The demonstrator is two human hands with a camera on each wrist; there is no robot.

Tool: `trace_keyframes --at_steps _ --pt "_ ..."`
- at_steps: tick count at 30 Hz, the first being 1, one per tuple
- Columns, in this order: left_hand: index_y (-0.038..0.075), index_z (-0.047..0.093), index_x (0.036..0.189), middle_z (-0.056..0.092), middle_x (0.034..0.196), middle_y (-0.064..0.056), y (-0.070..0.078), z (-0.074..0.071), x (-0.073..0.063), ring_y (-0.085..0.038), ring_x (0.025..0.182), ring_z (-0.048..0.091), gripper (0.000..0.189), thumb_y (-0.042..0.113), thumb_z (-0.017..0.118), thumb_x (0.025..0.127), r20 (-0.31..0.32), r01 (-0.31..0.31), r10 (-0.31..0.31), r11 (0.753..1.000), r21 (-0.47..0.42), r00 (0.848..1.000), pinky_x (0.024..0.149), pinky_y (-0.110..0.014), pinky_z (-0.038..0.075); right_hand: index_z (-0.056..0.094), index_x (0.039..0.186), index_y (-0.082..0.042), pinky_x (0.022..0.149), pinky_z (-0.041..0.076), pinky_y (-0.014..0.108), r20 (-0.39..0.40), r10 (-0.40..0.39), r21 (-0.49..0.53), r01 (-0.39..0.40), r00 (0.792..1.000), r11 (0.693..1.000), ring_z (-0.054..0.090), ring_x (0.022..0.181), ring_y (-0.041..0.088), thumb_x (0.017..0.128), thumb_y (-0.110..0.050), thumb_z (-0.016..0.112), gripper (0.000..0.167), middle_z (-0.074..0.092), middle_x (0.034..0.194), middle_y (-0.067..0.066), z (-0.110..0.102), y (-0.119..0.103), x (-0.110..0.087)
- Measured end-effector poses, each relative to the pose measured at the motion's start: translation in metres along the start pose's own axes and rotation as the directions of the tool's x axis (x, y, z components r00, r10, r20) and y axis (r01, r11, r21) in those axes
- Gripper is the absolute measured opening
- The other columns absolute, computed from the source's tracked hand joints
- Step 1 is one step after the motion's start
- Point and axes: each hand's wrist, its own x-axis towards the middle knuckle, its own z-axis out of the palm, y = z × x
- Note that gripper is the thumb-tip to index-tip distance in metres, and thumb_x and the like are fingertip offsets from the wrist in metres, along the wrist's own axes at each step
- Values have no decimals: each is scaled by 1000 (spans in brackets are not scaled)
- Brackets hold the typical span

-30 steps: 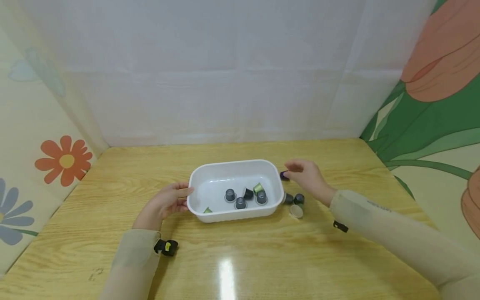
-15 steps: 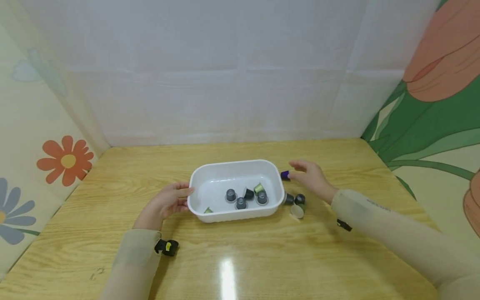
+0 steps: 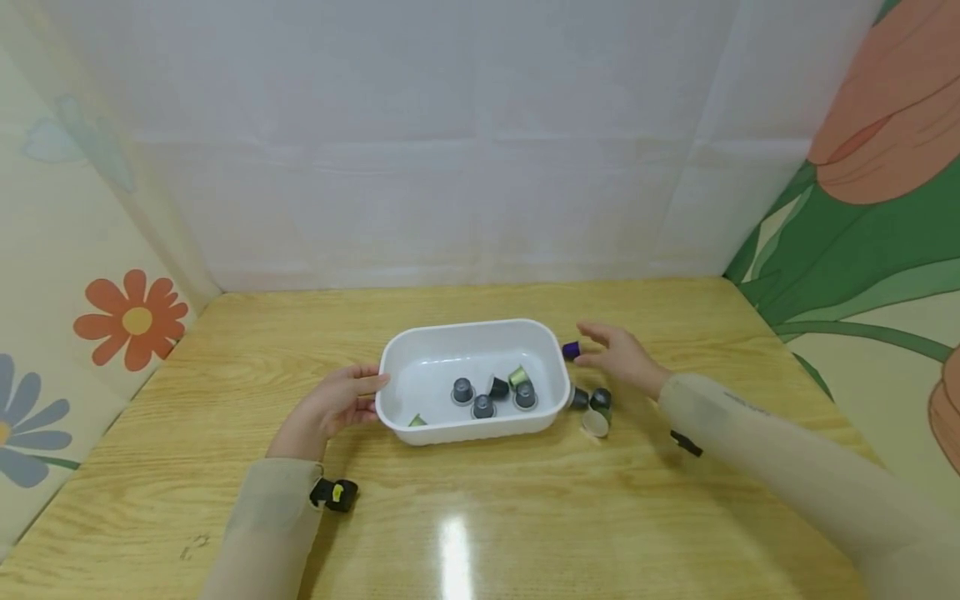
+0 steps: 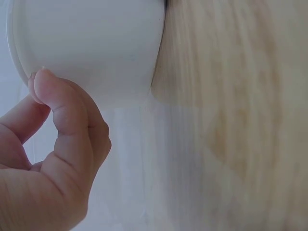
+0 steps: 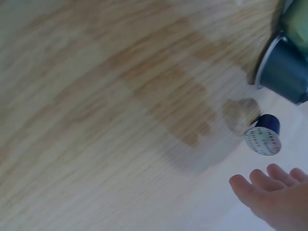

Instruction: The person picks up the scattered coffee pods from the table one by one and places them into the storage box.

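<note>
My left hand [image 3: 341, 400] pinches the left end of a white rectangular basin [image 3: 420, 371], thumb over the rim and fingers curled against the outer wall in the left wrist view. Inside lie several coffee capsules, dark grey ones [image 3: 462, 390] and light green ones [image 3: 518, 377]. Off the basin's right end, a purple capsule [image 3: 572, 351] lies on its side. My right hand [image 3: 621, 358] is just right of it, fingers spread and holding nothing. The right wrist view shows a small gap between those fingers and the capsule's printed lid [image 5: 263, 141].
Nearer me, beside the basin's right end, sits a cluster of capsules: dark ones [image 3: 601, 398] and a green one with a pale lid [image 3: 596, 423] facing up. All stand on a wooden table [image 3: 375, 533]. A white cloth backdrop [image 3: 465, 208] rises behind the table's far edge.
My right hand has drawn slightly right, away from the purple capsule, so more of the capsule shows. My left hand and the basin stay where they were.
</note>
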Motion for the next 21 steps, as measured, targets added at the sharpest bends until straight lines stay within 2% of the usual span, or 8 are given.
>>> trace_keyframes --at_steps 7,11,13,21 --pt "-7 40 131 59 84 -5 -5 -5 3 -11 67 59 47 19 60 98 32 -25 26 999 -22 999 61 -21 55 33 144 9 112 25 52 31 -14 -31 15 999 999 29 137 44 89 -6 70 68 33 148 27 2 9 9" --pt "-8 37 134 59 83 -4 -3 -3 3 -10 65 58 45 16 56 100 13 -15 15 1000 -22 1000 60 -21 55 34 144 9 113 23 52 47 -18 -64 21 999 998 29 137 43 88 -6 71 68 33 149 25 1 14 14" --pt "-9 32 138 58 83 -4 -2 0 2 -9 65 57 47 14 51 102 -14 0 0 1000 -3 1000 59 -20 54 34 144 8 113 24 52 51 -20 -78 24 999 997 30 137 43 88 -6 71 68 34 148 25 1 16 16" --pt "-8 32 137 58 83 -3 -1 2 1 -9 64 58 46 14 51 102 -5 -3 3 1000 -4 1000 58 -20 54 38 142 8 112 26 51 67 -6 -102 13 998 995 34 136 42 86 -8 74 69 37 147 23 4 16 23"
